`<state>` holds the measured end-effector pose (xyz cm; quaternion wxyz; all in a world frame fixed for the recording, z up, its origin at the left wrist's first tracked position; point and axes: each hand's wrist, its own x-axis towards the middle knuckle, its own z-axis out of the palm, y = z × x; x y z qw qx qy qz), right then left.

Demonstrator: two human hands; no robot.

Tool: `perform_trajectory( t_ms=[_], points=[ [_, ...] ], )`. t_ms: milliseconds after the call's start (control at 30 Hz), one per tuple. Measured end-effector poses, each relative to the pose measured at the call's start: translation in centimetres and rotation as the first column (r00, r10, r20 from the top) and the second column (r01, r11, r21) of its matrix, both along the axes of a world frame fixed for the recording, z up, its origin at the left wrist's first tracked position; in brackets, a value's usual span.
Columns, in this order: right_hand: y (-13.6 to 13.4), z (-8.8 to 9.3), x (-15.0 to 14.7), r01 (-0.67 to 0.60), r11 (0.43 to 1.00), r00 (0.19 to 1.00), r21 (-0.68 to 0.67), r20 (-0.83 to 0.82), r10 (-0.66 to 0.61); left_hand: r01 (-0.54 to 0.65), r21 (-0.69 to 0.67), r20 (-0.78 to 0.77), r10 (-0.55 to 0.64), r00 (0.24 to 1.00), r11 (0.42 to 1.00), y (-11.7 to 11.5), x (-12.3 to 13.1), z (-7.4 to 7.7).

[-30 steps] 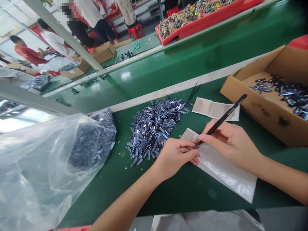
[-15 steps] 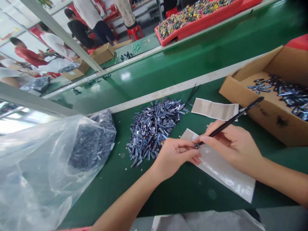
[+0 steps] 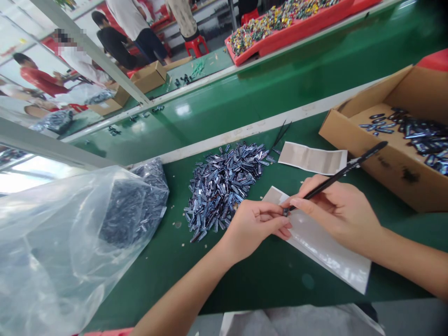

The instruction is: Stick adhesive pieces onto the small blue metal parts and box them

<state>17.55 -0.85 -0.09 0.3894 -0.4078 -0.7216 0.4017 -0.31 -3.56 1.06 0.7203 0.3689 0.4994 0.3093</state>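
Moved: black tweezers [image 3: 336,176] tilt slightly, upper end further right, over the box.
Right hand [image 3: 338,212]: pinches them, tip at a small dark part [image 3: 286,212].
Left hand [image 3: 255,228]: fingertips hold that part; hands just apart.
Beneath: glossy backing sheet [image 3: 325,245] on green belt [image 3: 280,289].
Left: pile of metallic parts [image 3: 224,191], plastic bag [image 3: 70,242].
Right: second sheet [image 3: 313,158], cardboard box [image 3: 402,182].

Since a second ago, the tweezers [image 3: 341,173] in the right hand [image 3: 338,212] have tipped over: their upper end has swung lower and further right, and now reaches well across the cardboard box [image 3: 388,179]. The lower right corner of the shiny sheet [image 3: 332,252] also sits slightly further left.
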Motion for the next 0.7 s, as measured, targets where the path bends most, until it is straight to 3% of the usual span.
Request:
perform_trajectory(
  t_ms=[200, 300, 400, 500, 600, 700],
  points=[
    [-0.9, -0.7, 0.4, -0.116, 0.962, 0.986, 0.246, -0.086, 0.14, 0.037, 0.011, 0.0, -0.037, 0.999, 0.999, 0.2, 0.0, 0.8],
    [-1.3, -0.8, 0.3, -0.084, 0.968, 0.98, 0.237, -0.155, 0.123, 0.026, 0.055, -0.04, -0.024, 0.999, 0.998, 0.0, 0.0, 0.8],
    [-1.1, -0.5, 0.2, 0.02, 0.995, 0.971, 0.098, -0.238, 0.004, 0.048, 0.111, -0.153, -0.031, 0.988, 0.993, -0.1, -0.2, 0.7],
    [-0.3, -0.4, 0.1, 0.132, 0.973, 0.924, -0.19, -0.333, -0.19, 0.118, 0.221, -0.291, -0.05, 0.955, 0.968, 1.2, 0.1, 1.2],
    [0.8, -0.9, -0.1, 0.099, 0.898, 0.878, -0.428, -0.387, -0.281, 0.172, 0.357, -0.356, -0.036, 0.934, 0.918, 4.7, 2.5, 2.9],
    [1.4, -1.4, -0.3, 0.042, 0.857, 0.879, -0.514, -0.388, -0.276, 0.2, 0.48, -0.377, -0.005, 0.926, 0.854, 8.6, 6.0, 5.1]
  ],
)
